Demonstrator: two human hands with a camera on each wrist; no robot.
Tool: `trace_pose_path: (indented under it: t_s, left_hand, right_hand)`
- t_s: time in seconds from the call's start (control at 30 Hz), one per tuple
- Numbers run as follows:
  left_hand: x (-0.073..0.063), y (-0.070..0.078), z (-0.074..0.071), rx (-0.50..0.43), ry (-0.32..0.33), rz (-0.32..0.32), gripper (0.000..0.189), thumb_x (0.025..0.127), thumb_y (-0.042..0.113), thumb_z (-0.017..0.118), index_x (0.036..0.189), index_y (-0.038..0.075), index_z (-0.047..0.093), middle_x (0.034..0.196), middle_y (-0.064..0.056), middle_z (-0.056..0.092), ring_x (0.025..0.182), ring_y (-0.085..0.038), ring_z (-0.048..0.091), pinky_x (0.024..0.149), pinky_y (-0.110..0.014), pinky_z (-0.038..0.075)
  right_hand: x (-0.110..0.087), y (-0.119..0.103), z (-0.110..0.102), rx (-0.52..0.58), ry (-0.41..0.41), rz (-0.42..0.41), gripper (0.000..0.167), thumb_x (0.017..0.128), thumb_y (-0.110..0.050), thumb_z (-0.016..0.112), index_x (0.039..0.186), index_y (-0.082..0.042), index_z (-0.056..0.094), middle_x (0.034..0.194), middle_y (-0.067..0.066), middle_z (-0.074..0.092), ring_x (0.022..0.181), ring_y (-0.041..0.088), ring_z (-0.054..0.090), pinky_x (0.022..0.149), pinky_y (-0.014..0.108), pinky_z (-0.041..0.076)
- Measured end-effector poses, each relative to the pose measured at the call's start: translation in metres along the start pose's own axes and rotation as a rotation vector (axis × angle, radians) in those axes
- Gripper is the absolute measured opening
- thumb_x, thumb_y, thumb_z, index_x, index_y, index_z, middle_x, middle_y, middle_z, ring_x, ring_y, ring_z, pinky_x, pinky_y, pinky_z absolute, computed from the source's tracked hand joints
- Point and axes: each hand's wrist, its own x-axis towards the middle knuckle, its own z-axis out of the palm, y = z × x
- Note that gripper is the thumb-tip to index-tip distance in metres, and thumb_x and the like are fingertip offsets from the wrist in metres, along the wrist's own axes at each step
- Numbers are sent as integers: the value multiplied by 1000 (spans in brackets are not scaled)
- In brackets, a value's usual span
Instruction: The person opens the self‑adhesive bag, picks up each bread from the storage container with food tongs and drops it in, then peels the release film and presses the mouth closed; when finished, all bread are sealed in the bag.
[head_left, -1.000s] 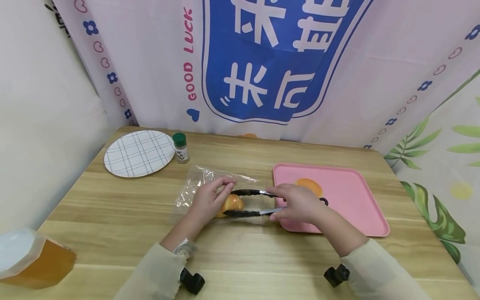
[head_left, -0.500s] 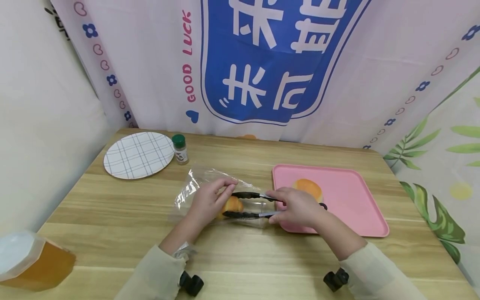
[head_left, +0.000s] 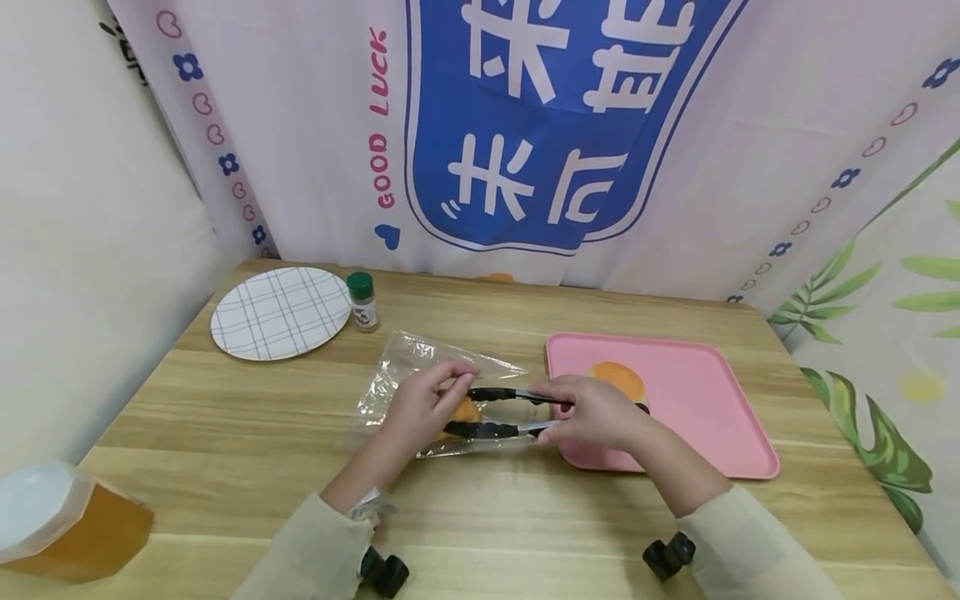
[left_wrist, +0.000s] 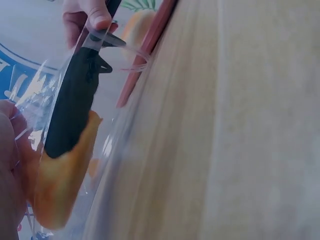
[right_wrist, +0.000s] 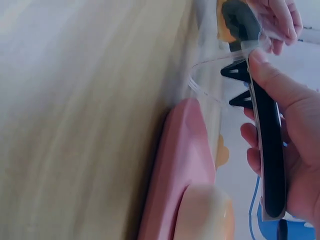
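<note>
My left hand [head_left: 426, 407] pinches the upper edge of a clear plastic bag [head_left: 401, 358] lying in the middle of the table. Inside the bag is a golden bread roll [left_wrist: 62, 185], partly hidden behind that hand in the head view. My right hand [head_left: 596, 412] grips metal tongs [right_wrist: 270, 155] with black scalloped tips. The tips reach through the bag's mouth, one on either side near the roll; in the left wrist view one tip overlaps it. Whether the tongs squeeze it I cannot tell. Below the right hand lies a round bun [head_left: 619, 380] on a pink tray [head_left: 720, 417].
A checked oval plate [head_left: 281, 312] lies at the back left, with a green-capped shaker [head_left: 363, 302] beside it. At the front left stands a lidded container of amber liquid [head_left: 90, 529]. A printed curtain [head_left: 315, 150] hangs behind the wooden table [head_left: 480, 517].
The bag's film has shifted and its upper edge lies differently. Less of the roll shows past my left hand in the head view. Both hands keep their holds with only slight movement.
</note>
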Motion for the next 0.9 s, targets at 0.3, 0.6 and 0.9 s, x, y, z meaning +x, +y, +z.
trace_pose_path:
  t_s: [0.3, 0.6, 0.9]
  left_hand:
    - [-1, 2, 1, -1, 0, 19, 14, 98, 16, 60, 106, 8, 69, 106, -6, 74, 98, -20, 70, 81, -29, 61]
    - [-3, 6, 7, 51, 31, 95, 12, 96, 15, 63, 104, 9, 70, 99, -5, 75, 81, -14, 70, 74, -28, 60]
    - [-3, 5, 7, 91, 36, 125, 11, 95, 16, 63, 102, 11, 70, 68, 5, 63, 61, -2, 51, 61, -21, 49]
  right_hand:
    - [0, 1, -2, 39, 2, 59, 66, 75, -43, 83, 133, -21, 62, 122, 2, 67, 99, 14, 59, 88, 37, 50]
    - [3, -19, 7, -66, 29, 10, 65, 75, -46, 81, 133, -23, 61, 133, 1, 64, 99, 17, 67, 94, 44, 54]
    - [9, -25, 11, -155, 49, -48, 66, 75, -47, 81, 133, -22, 62, 129, 5, 66, 113, 24, 65, 93, 45, 55]
